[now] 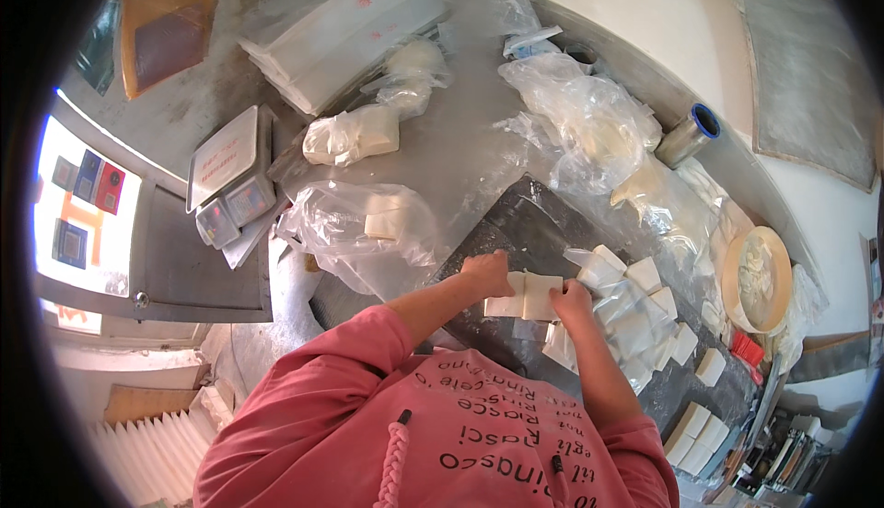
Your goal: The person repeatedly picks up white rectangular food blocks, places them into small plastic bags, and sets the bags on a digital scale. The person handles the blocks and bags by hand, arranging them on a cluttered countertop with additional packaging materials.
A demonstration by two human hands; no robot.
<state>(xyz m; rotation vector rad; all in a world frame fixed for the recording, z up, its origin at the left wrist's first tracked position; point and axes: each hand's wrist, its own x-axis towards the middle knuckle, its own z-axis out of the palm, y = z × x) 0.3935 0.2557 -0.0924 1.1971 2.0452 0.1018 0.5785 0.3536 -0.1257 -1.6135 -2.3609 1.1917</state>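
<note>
Two stacks of thin, pale square sheets, perhaps dough wrappers (523, 296), lie side by side on a dark, flour-dusted board (511, 232) in front of me. My left hand (487, 274) is at the far left end of the stacks, its fingers against the left stack. My right hand (573, 299) pinches the right edge of the right stack between thumb and fingers. Just right of it, a heap of similar stacks (632, 325) lies partly under clear plastic. Left of my left hand, a clear plastic bag (359, 232) holds another small pale stack.
A scale (228, 162) stands at the left. Plastic-wrapped pale stacks (352, 136) lie farther back. Along the right wall are plastic bags (587, 121), a metal cylinder (687, 136), a round sieve (756, 280) and a red brush (748, 352). More pale blocks (695, 437) sit at lower right.
</note>
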